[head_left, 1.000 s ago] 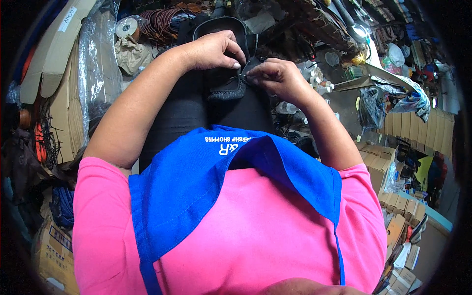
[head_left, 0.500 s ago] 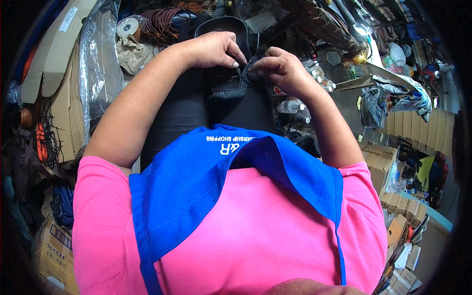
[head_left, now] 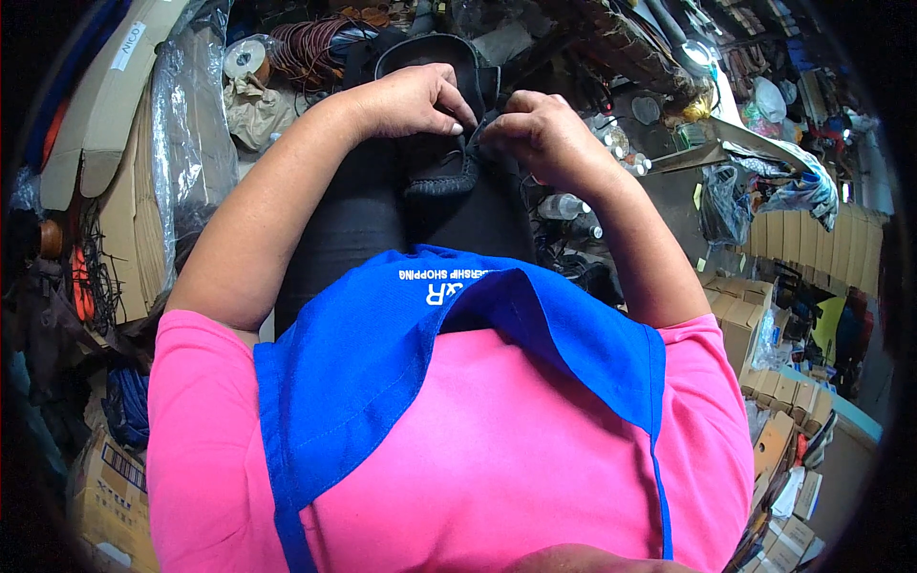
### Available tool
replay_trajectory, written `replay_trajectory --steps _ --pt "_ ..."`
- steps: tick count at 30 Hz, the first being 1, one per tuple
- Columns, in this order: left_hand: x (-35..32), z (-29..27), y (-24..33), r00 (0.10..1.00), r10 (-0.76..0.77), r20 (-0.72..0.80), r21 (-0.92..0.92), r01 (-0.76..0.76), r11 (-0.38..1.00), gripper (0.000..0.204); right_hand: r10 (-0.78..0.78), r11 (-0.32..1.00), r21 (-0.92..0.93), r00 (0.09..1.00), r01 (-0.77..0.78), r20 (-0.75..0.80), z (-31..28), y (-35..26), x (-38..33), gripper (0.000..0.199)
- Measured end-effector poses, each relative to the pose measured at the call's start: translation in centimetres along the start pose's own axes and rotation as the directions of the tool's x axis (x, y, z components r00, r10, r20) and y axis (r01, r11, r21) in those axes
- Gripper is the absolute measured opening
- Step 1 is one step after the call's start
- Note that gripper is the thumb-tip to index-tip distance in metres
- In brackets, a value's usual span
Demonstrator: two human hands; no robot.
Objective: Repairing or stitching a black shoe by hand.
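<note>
A black leather shoe, with thick braided stitching around its near end, rests on my lap between dark-trousered thighs. My left hand lies over its left side, thumb and fingers closed on the leather by the stitched edge. From the right, my right hand meets that same edge, its thumb and forefinger pinched together close to my left fingertips. Whatever fine thing sits in the right pinch is too small to make out. Part of the shoe's opening is covered by my left hand.
Clear plastic bottles stand right of my legs. Beyond the lap lie coiled brown cord, a white spool and crumpled paper. Cardboard sheets lean at left; stacked cardboard boxes are at right.
My right hand has shifted slightly left, in against the shoe's edge, and its fingers are drawn closer together. The left hand and shoe stay nearly in place.
</note>
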State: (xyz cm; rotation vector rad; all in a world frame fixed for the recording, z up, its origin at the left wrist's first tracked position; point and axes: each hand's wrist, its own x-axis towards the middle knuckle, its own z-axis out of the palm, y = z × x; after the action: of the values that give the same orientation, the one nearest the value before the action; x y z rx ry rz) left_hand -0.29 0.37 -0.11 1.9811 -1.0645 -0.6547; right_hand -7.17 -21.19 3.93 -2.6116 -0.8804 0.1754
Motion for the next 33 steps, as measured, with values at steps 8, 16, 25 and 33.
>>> replay_trajectory --steps 8,16,25,33 --pt "-0.3 0.2 -0.3 0.999 0.034 0.004 0.013 -0.034 0.999 0.029 0.202 0.904 0.372 0.977 -0.212 0.067 1.5 1.3 -1.2 0.019" --pt "0.3 0.6 -0.5 0.998 0.042 -0.039 0.053 -0.04 0.998 0.028 0.215 0.761 0.596 0.966 -0.259 0.145 2.5 2.6 -0.8 0.016" --pt "-2.2 -1.3 -1.4 0.843 0.133 -0.522 0.327 0.054 0.943 0.038 0.233 0.88 0.436 0.971 -0.188 -0.051 2.8 0.1 -0.9 0.012" --pt "-8.7 1.8 2.5 0.82 -0.104 -0.562 0.136 0.216 0.967 0.052 0.142 0.989 0.007 0.957 -0.145 -0.253 4.2 -2.0 -3.2 0.025"
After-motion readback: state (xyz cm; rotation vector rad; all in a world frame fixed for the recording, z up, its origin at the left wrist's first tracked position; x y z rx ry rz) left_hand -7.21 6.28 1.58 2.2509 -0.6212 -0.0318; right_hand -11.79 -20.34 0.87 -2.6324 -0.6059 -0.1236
